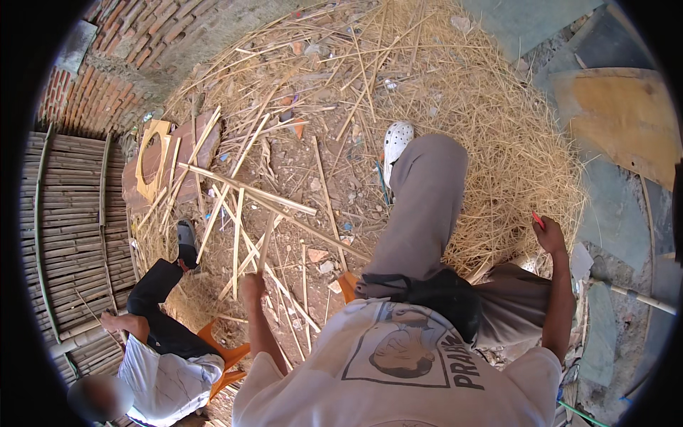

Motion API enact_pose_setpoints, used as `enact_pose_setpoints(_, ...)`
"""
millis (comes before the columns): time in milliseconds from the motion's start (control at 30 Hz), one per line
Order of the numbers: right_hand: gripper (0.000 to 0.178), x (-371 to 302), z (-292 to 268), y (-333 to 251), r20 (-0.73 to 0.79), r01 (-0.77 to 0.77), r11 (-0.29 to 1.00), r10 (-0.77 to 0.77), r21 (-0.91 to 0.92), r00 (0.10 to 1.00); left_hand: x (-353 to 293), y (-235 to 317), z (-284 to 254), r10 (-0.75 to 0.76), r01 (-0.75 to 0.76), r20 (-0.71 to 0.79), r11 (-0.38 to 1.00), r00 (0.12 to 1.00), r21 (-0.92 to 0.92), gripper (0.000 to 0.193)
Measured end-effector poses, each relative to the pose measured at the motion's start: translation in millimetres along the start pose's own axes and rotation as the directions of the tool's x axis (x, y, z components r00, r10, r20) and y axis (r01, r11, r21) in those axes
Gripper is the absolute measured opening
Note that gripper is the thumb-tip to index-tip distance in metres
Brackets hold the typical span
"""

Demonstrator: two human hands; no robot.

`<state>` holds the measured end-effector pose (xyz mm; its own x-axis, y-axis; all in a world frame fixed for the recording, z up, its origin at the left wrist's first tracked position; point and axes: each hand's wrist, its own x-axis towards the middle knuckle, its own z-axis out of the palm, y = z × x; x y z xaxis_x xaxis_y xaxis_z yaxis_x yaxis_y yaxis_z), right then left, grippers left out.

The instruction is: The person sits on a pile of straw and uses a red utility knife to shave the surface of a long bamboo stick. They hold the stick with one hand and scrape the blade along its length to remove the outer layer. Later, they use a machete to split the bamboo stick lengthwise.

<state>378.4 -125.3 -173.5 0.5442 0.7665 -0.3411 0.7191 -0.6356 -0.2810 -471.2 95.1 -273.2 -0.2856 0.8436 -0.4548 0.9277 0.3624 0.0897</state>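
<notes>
My left hand [252,287] is closed around the lower end of a thin bamboo strip [267,242], which points up and away over the littered ground. Out to the right, my right hand [551,236] is closed on a small red object [538,220]; only a short piece of it sticks out past the fingers, so its kind cannot be made out. Below that hand and beside it lies a heap of dry straw-like shavings [512,178]. More pale bamboo strips [249,188] lie crossed on the ground ahead of my left hand.
At the lower left a co-worker [171,370] sits on an orange plastic chair [226,349], a hand near a bamboo wall [71,228]. A brown board [196,153] and a yellow frame with a round hole [151,167] lie far left. Grey slabs [612,206] line the right.
</notes>
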Motion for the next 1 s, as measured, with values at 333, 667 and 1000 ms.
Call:
enact_pose_setpoints(333, 0.028, -49.5, -74.6, -16.8, -0.381, 0.053, 0.986, 0.013, 0.161, 0.925, -102.6, 167.4, -284.5, 0.205, -0.156, -0.117, 0.929, 0.972, 0.337, 0.023)
enact_pose_setpoints(667, 0.030, -165.6, -98.4, 50.9, -0.744, -0.190, 0.933, 0.358, 0.305, 0.564, -160.7, 421.0, -324.7, 0.928, -0.725, 0.001, 0.292, 0.373, -0.623, 0.024)
enact_pose_setpoints(1000, 0.034, -323.6, 244.0, 159.6, -0.290, -0.769, 0.595, 0.797, 0.233, 0.529, -277.9, 594.1, -203.6, 0.943, -0.413, 0.329, 0.284, -0.040, -0.865, 0.026)
